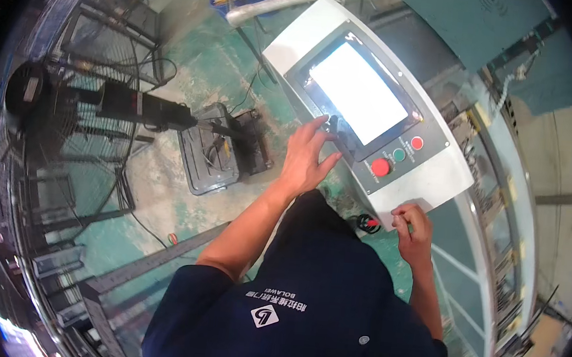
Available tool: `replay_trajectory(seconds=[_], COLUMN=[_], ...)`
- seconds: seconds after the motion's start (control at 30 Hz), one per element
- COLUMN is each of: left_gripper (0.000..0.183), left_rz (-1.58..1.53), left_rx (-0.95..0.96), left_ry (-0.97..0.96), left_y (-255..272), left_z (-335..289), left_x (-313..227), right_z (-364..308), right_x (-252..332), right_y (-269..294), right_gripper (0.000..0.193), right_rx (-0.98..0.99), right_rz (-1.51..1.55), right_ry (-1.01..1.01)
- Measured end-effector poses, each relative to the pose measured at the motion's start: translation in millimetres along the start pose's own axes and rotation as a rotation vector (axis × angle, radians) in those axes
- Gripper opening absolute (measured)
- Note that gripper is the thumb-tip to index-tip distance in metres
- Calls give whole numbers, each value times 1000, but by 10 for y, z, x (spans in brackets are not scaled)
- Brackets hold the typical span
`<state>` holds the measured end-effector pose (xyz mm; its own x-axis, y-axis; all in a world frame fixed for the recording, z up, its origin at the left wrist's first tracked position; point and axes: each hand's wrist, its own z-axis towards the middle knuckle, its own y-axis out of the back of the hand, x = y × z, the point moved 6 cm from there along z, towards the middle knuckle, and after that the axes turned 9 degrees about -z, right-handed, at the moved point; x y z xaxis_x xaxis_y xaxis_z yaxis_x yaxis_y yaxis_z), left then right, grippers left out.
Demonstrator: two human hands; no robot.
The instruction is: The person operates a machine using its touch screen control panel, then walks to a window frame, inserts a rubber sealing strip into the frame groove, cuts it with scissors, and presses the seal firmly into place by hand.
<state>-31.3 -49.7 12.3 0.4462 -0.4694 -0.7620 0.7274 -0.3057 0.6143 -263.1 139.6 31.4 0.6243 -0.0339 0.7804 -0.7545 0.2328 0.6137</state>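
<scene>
We see the control panel (428, 181) upper right of centre, its left edge at our left grip (307, 158), fingers apart; our right grip (414, 234) curls beside its bottom corner, hold unclear.

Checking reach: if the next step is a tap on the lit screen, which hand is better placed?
Likely the left hand: its fingers are spread at the black frame beside the lit screen. The right hand is farther off, fingers curled at the near corner of the white console.
</scene>
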Motion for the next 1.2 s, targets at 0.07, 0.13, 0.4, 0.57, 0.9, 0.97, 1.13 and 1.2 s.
replay_trajectory(seconds=[0.07, 0.13, 0.4, 0.57, 0.9, 0.97, 1.13, 1.2], left_gripper=[40, 40, 36, 38, 41, 40, 39, 38], left_rz=[-28, -27, -88, -32, -191, -158, -158, -160], left_rx=[70, 143, 634, 774, 759, 679, 702, 751], left_ry=[-93, -130, -383, -405, -266, -212, -316, -356], left_y=[151, -35, 75, 24, 239, 297, 310, 227], left_z=[206, 286, 529, 619, 702, 767, 757, 733], left_x=[30, -1, 192, 311, 483, 565, 477, 409], right_z=[125, 183, 643, 811, 1155, 1270, 1362, 1339], right_x=[300, 324, 648, 792, 843, 877, 862, 811], right_y=[-194, -214, -947, -1278, -1159, -1071, -958, -967], right_gripper=[10, 10, 4, 4, 7, 9, 10, 10], right_rx=[22, 34, -118, -42, -88, -116, -87, -55], right_rz=[-31, -30, -1, -79, -80, -103, -92, -52], right_ry=[67, 25, -232, -244, -187, -160, -252, -323])
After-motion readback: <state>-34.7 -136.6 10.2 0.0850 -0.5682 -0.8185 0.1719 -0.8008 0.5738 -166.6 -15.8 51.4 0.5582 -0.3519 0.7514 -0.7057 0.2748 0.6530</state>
